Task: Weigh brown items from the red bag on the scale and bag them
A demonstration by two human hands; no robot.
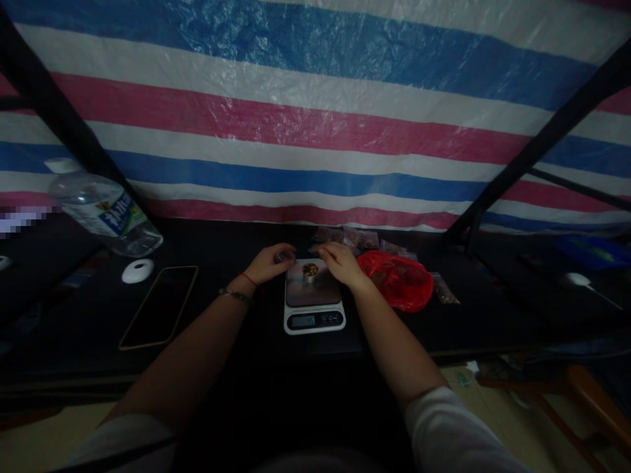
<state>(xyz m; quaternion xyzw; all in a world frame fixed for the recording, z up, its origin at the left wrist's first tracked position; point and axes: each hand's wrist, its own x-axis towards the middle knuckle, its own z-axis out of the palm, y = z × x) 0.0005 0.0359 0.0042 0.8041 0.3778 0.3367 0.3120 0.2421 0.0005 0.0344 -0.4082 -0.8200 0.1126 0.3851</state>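
Observation:
A white kitchen scale (314, 328) lies between my hands, its small display lit. On its metal plate stands a small round metal container (309, 278) with brownish-yellow bits in it. My left hand (266, 265) is at the scale's far left corner, fingers curled round a small clear plastic piece (284, 255), whose exact kind is too dim to tell. Over the far right corner reaches my right hand (341, 264), its fingers drawn together; what they hold, if anything, is unclear. Close behind it are several small clear bags (367, 239) with dark contents.
A red plastic bag (401, 281) sits right of the scale, with another small filled bag (445, 289) beside it. At left are a phone (160, 307), a white rounded case (137, 270) and a tilted clear bottle (106, 209). Striped sheeting (296, 118) hangs behind the black table.

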